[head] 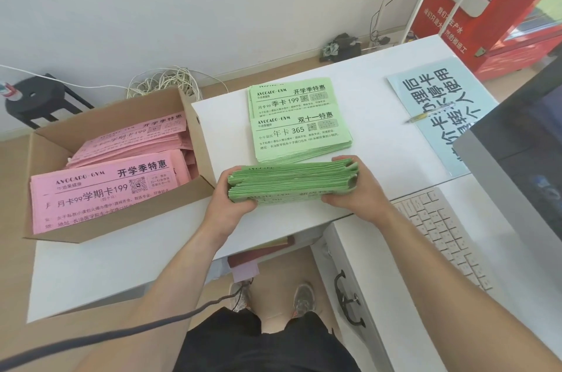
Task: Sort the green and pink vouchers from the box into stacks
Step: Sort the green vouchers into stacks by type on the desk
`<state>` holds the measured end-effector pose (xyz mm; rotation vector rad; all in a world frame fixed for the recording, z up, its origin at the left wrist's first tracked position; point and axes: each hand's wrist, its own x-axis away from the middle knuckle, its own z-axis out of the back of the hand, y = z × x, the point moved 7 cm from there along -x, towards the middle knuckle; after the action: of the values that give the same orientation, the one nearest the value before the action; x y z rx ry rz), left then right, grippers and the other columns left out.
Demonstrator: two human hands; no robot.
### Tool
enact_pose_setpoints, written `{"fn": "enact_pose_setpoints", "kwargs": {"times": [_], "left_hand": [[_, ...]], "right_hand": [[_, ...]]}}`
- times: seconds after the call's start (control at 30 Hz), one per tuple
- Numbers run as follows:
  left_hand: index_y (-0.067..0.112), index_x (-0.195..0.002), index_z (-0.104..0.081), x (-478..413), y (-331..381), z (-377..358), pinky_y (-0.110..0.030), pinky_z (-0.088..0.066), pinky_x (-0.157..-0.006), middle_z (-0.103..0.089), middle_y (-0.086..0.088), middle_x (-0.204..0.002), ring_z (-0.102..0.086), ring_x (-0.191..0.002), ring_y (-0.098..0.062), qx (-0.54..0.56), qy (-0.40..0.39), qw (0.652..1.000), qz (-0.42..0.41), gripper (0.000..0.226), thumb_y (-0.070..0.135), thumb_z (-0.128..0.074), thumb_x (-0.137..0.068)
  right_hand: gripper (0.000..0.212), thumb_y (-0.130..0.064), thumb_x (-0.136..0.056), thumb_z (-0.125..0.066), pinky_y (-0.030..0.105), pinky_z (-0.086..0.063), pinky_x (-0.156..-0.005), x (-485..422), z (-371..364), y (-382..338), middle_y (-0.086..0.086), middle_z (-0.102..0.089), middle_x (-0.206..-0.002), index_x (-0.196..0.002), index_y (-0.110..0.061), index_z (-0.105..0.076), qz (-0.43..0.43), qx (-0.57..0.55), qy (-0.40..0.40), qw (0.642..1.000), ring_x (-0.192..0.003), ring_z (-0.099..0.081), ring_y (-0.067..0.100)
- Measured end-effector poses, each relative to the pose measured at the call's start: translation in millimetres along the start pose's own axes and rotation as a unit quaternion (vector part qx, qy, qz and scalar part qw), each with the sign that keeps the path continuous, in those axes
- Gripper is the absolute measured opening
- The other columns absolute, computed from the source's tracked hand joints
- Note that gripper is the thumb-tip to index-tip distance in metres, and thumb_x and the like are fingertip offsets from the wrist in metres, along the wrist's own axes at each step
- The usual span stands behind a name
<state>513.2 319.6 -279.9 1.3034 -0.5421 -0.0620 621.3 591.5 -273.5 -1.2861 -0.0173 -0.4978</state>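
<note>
My left hand (pixel 231 204) and right hand (pixel 354 192) gripped the ends of a fat green bundle (pixel 292 183) near the green stack (pixel 301 136). Pink papers (pixel 103 192) filled the box (pixel 158 213).

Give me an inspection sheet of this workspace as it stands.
Surface: white desk, partly bare.
Job's things: green bundle held at the desk's near edge; near green stack overlaps far green stack behind it; pink vouchers fill the cardboard box at left.
Clutter: pen on a pale blue sheet; keyboard and monitor at right.
Grips: left hand and right hand each hold one end of the bundle.
Cables: white cord coil behind the box; dark cable crossing the left forearm.
Surroundings: black stool, red cabinet, white wall.
</note>
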Motion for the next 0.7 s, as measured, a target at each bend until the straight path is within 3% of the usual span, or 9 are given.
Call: {"fn": "enact_pose_setpoints", "kwargs": {"times": [0.13, 0.23, 0.3, 0.43, 0.53, 0.6, 0.7], "left_hand": [[0.026, -0.133, -0.050, -2.2, 1.5, -14.6, -0.021, -0.046, -0.082, -0.059, -0.001, -0.107, -0.055, -0.091, -0.010, 0.012, -0.052, 0.999, -0.011, 0.076, -0.001, -0.065, -0.064], [0.027, -0.137, -0.045, -4.6, -2.0, -15.2, -0.022, -0.045, -0.079, -0.057, 0.000, -0.109, -0.053, -0.090, -0.009, -0.005, -0.058, 0.998, -0.015, 0.081, -0.001, -0.065, -0.064], [0.030, -0.138, -0.044, -5.7, -4.4, -13.0, -0.025, -0.045, -0.082, -0.057, 0.007, -0.115, -0.054, -0.092, -0.007, -0.028, -0.051, 0.998, -0.017, 0.081, 0.001, -0.066, -0.065], [0.030, -0.134, -0.049, -5.6, -4.8, -14.2, -0.027, -0.048, -0.091, -0.065, 0.007, -0.115, -0.061, -0.101, -0.008, -0.028, -0.028, 0.999, -0.018, 0.078, 0.003, -0.070, -0.064], [0.030, -0.124, -0.055, -7.9, -2.1, -5.6, -0.032, -0.048, -0.094, -0.070, 0.006, -0.110, -0.064, -0.101, -0.010, -0.050, 0.007, 0.999, -0.017, 0.065, 0.013, -0.074, -0.064], [0.028, -0.119, -0.053, -8.7, 1.1, -1.5, -0.026, -0.047, -0.090, -0.068, 0.007, -0.106, -0.063, -0.094, -0.001, -0.056, 0.011, 0.998, -0.020, 0.059, 0.008, -0.074, -0.067], [0.020, -0.123, -0.047, -8.0, 5.1, -2.4, -0.015, -0.045, -0.080, -0.061, 0.006, -0.103, -0.058, -0.084, 0.005, -0.073, 0.005, 0.996, -0.041, 0.062, 0.003, -0.072, -0.069]], "right_hand": [[0.059, 0.004, -0.069, -0.089, 0.014, -0.052, -0.071, -5.7, -10.9, 1.2, -0.004, -0.072, -0.097, -0.112, -0.019, -0.056, 0.024, -0.019, 0.004, 1.000, -0.086, -0.069, -0.001], [0.058, -0.001, -0.070, -0.090, 0.018, -0.053, -0.072, -6.2, -7.1, 8.0, -0.007, -0.073, -0.097, -0.113, -0.022, -0.058, 0.028, -0.013, 0.000, 1.000, -0.088, -0.070, 0.004], [0.066, -0.006, -0.069, -0.092, 0.021, -0.052, -0.077, -3.2, -3.2, 10.7, -0.010, -0.071, -0.106, -0.118, -0.034, -0.058, 0.036, -0.006, 0.001, 0.999, -0.097, -0.067, 0.006], [0.080, -0.024, -0.064, -0.090, 0.031, -0.044, -0.104, -3.7, -8.3, 2.3, -0.024, -0.049, -0.132, -0.115, -0.069, -0.047, 0.089, 0.045, 0.008, 0.995, -0.129, -0.051, 0.015], [0.077, -0.014, -0.070, -0.093, 0.021, -0.050, -0.089, -7.0, -4.4, 11.8, -0.010, -0.058, -0.127, -0.120, -0.056, -0.052, 0.044, 0.013, 0.008, 0.999, -0.105, -0.062, 0.001], [0.073, -0.010, -0.072, -0.091, 0.015, -0.051, -0.078, -6.8, -1.6, 16.2, -0.019, -0.066, -0.109, -0.129, -0.035, -0.053, 0.023, -0.002, -0.001, 1.000, -0.088, -0.064, -0.004], [0.065, -0.007, -0.074, -0.089, 0.011, -0.049, -0.073, -7.3, -2.3, 16.7, -0.023, -0.068, -0.096, -0.125, -0.026, -0.054, 0.018, -0.004, -0.007, 1.000, -0.086, -0.065, -0.005]]}}
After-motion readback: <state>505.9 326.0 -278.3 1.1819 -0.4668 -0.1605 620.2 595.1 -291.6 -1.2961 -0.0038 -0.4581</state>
